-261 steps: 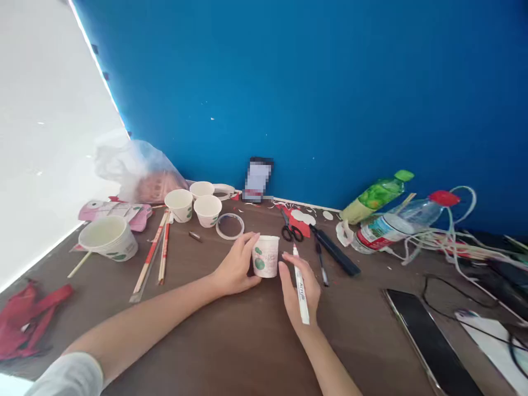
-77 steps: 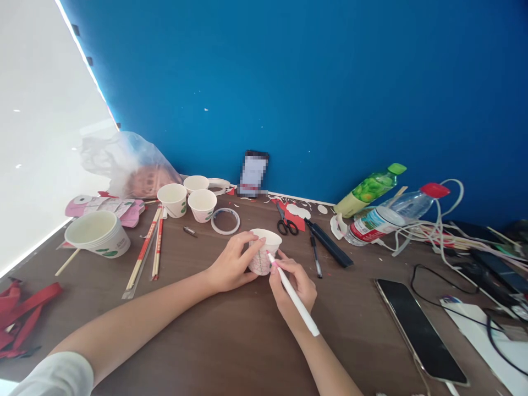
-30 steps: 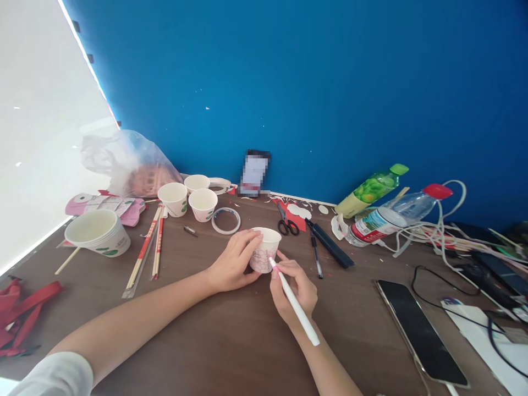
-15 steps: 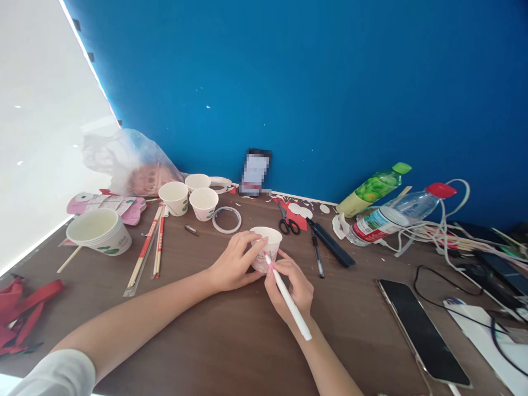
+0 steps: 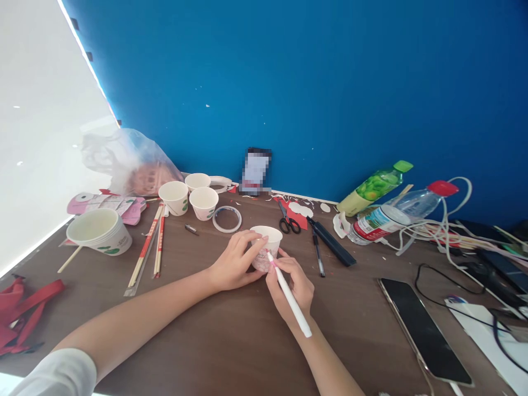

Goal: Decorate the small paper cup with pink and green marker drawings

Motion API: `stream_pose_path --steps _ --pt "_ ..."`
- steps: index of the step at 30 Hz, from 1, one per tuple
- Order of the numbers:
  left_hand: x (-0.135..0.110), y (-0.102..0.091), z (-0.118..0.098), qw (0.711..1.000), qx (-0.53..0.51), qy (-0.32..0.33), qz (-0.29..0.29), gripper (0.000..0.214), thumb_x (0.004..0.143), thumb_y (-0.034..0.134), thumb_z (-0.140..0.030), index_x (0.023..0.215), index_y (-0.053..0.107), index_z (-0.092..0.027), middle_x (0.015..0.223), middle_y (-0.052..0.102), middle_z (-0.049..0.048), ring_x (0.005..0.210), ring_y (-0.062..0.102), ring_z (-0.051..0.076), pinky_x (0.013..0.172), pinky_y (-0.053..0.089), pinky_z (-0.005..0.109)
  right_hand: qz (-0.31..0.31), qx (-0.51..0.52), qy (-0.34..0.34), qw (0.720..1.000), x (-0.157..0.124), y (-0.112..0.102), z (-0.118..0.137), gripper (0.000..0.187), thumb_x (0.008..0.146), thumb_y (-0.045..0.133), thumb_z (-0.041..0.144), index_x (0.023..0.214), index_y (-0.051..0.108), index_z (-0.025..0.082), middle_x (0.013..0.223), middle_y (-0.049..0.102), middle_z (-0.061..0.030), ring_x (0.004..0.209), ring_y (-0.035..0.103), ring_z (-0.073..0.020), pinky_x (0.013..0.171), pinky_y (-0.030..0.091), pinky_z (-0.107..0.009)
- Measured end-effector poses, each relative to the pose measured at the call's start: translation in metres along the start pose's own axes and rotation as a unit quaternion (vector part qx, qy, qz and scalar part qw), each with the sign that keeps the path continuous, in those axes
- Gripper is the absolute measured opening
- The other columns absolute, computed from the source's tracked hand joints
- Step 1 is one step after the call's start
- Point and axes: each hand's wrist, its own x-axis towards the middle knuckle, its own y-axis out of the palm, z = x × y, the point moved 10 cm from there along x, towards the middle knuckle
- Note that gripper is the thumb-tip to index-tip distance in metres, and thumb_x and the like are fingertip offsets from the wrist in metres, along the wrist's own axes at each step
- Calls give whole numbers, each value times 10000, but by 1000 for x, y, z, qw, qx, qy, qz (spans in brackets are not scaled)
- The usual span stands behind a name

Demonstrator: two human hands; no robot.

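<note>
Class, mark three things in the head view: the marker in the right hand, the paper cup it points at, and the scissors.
White marker point(image 5: 290, 295): head view, middle of its barrel.
Held paper cup point(image 5: 260, 262): head view, outer wall.
Black-handled scissors point(image 5: 287, 220): head view, where the handles meet.

The left hand curves in a rounded hold, its back turned up, fingers bent toward the right and thumb lying lower, nearer the body, while the bare left forearm stretches from it back toward the body and out to the left. Just right of that hand and slightly nearer the body, the right hand closes in a writing grip, thumb and index finger pinched on its left side, another fingertip showing beyond them, and the right forearm slants back rightward.
</note>
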Motion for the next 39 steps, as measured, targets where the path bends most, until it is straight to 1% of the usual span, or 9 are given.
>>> stream_pose_path --steps 7,15,20,25,30,34,39 --pt "1 0 0 1000 -2 -1 -2 767 840 640 -280 1475 222 -170 1243 498 177 1205 497 309 1018 445 521 -13 -13 19 1000 -4 -4 -7 249 781 604 37 955 599 216 830 680 -37 909 724 -230 834 617 -411" --pt "1 -1 0 1000 -3 -5 1 760 820 654 -269 1458 261 -143 1236 494 177 1202 486 303 1025 444 498 -14 -8 48 999 -6 -6 -13 244 778 600 23 925 576 216 826 651 -35 900 730 -226 773 623 -355" --pt "1 0 1 1000 -4 -9 2 768 806 668 -259 1452 269 -142 1240 496 175 1200 484 299 1030 441 493 -20 11 60 998 -5 -7 -14 227 776 598 26 904 576 212 811 638 -22 860 730 -214 819 614 -388" --pt "0 2 2 1000 -7 -11 3 763 818 660 -272 1455 260 -152 1250 494 175 1206 485 298 1045 424 506 -27 23 68 997 -4 -9 -14 214 786 597 42 910 590 216 817 657 -26 842 726 -207 803 619 -380" --pt "0 3 3 1000 -11 -18 11 755 832 642 -276 1463 239 -177 1248 499 171 1205 495 301 1026 435 509 -21 23 60 998 -3 -7 -12 217 785 599 45 908 600 223 772 638 -9 776 704 -184 874 604 -440" --pt "1 2 3 1000 -11 -22 14 763 831 640 -278 1467 228 -194 1242 505 169 1203 504 311 1007 445 519 -15 10 75 997 -7 -5 -17 198 794 605 65 920 601 219 807 672 -31 863 729 -222 839 613 -410" --pt "1 0 1 1000 -11 -16 8 752 822 652 -267 1456 262 -163 1239 503 173 1202 490 298 1024 437 492 -13 8 93 996 -11 -5 -23 212 804 607 65 952 592 216 879 696 -59 922 734 -243 806 615 -377"
